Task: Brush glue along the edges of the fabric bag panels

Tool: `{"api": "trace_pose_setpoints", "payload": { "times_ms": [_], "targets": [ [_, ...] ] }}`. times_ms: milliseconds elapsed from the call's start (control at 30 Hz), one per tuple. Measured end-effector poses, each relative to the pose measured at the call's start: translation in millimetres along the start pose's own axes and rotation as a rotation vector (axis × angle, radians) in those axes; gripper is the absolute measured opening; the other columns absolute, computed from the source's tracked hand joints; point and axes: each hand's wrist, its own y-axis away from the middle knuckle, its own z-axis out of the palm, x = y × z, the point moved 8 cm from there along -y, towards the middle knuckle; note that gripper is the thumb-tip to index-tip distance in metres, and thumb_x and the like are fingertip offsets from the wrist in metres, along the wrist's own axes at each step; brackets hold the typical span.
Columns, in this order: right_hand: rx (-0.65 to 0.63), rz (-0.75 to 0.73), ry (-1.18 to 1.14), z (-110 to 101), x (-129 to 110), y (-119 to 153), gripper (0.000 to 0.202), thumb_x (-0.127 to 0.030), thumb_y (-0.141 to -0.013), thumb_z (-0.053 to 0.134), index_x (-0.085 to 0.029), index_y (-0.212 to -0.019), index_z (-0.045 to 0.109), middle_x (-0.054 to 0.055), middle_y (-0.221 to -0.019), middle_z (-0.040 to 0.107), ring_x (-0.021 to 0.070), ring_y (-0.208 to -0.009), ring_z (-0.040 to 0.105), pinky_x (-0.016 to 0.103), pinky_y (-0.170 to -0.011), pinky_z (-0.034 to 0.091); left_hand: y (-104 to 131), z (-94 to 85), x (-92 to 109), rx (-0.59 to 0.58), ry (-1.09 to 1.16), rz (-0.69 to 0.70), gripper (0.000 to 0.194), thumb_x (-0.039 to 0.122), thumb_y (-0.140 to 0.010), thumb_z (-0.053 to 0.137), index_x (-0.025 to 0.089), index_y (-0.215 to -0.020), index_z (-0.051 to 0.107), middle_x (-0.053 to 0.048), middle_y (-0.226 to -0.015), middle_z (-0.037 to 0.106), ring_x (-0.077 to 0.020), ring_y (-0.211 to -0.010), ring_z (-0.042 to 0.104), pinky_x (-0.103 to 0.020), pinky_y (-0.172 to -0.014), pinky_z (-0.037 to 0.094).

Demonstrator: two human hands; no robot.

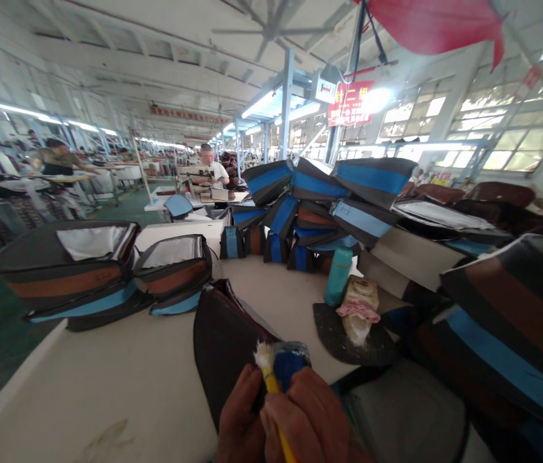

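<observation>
My right hand point(307, 415) is closed around a brush point(272, 386) with a yellow handle and whitish bristles pointing up and away from me. Beside it, my left hand point(240, 418) grips the near edge of a dark, curved fabric bag piece point(225, 341), which stands up from the table. The bristles are close to a blue part point(290, 361) with a pale, shiny edge; whether they touch it is unclear. My right hand partly covers that blue part. Beyond my hands, a crusted container point(362, 296) with a pink band sits on a dark round mat point(326, 331).
A teal bottle point(338, 275) stands by the container. Striped bag pieces lie at the left point(66, 276), in a tall pile point(295, 212) at the back, and at the right point(507, 321). The pale tabletop point(131, 379) ends at the left. Other people work farther off.
</observation>
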Motion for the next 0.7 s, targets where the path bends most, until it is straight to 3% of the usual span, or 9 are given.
{"api": "trace_pose_setpoints", "payload": {
  "times_ms": [100, 233, 300, 467, 600, 700],
  "targets": [
    [-0.010, 0.102, -0.016, -8.4, 7.7, -4.0, 0.018, -0.016, -0.094, 0.049, -0.017, -0.080, 0.061, 0.001, -0.057, 0.054, 0.0153, -0.053, 0.054, 0.028, -0.051, 0.046, -2.8, 3.3, 0.9, -0.034, -0.054, -0.001, 0.041, 0.052, -0.076, 0.069, 0.024, -0.104, 0.076, -0.010, -0.113, 0.073, -0.0278, -0.108, 0.068, -0.034, -0.089, 0.058],
    [-0.188, 0.198, -0.165, -11.9, 35.0, -3.1, 0.012, -0.018, -0.095, 0.050, -0.018, -0.095, 0.061, 0.004, -0.074, 0.066, 0.0170, -0.070, 0.065, 0.029, -0.063, 0.053, -10.4, 6.0, 9.5, -0.046, -0.243, 0.032, 0.038, 0.047, -0.077, 0.071, 0.025, -0.107, 0.075, -0.008, -0.116, 0.072, -0.0277, -0.112, 0.065, -0.036, -0.094, 0.056],
    [-0.254, 0.219, -0.201, -12.2, 50.2, -1.7, 0.013, -0.014, -0.095, 0.049, -0.017, -0.099, 0.061, 0.005, -0.081, 0.068, 0.0173, -0.078, 0.067, 0.030, -0.072, 0.055, -12.0, 7.5, 18.3, -0.056, -0.263, 0.075, 0.035, 0.044, -0.080, 0.069, 0.026, -0.110, 0.073, -0.005, -0.110, 0.073, -0.0245, -0.105, 0.068, -0.033, -0.089, 0.058],
    [-0.260, 0.340, -0.111, -23.5, 82.3, -8.5, 0.008, -0.016, -0.093, 0.053, -0.017, -0.092, 0.062, 0.002, -0.075, 0.063, 0.0144, -0.065, 0.062, 0.026, -0.060, 0.051, -9.6, 11.8, 47.6, -0.089, -0.241, 0.231, 0.025, 0.036, -0.087, 0.062, 0.029, -0.109, 0.072, -0.001, -0.085, 0.072, -0.0173, -0.076, 0.070, -0.023, -0.065, 0.060],
    [-0.260, 0.428, -0.205, -26.9, 82.4, -9.2, 0.009, -0.014, -0.093, 0.053, -0.019, -0.092, 0.060, -0.002, -0.072, 0.060, 0.0103, -0.059, 0.058, 0.021, -0.054, 0.047, -7.8, 13.9, 60.0, -0.092, -0.310, 0.324, 0.027, 0.034, -0.089, 0.061, 0.028, -0.114, 0.070, -0.003, -0.091, 0.071, -0.0179, -0.082, 0.070, -0.024, -0.071, 0.060],
    [-0.279, 0.318, -0.258, -20.4, 69.6, -5.5, 0.010, -0.011, -0.091, 0.053, -0.017, -0.094, 0.061, 0.000, -0.077, 0.063, 0.0115, -0.067, 0.061, 0.022, -0.064, 0.051, -7.3, 18.4, 58.0, -0.169, -0.352, 0.330, 0.033, 0.030, -0.091, 0.059, 0.025, -0.124, 0.064, -0.003, -0.088, 0.067, -0.0150, -0.079, 0.068, -0.021, -0.070, 0.058]
  ]
}}
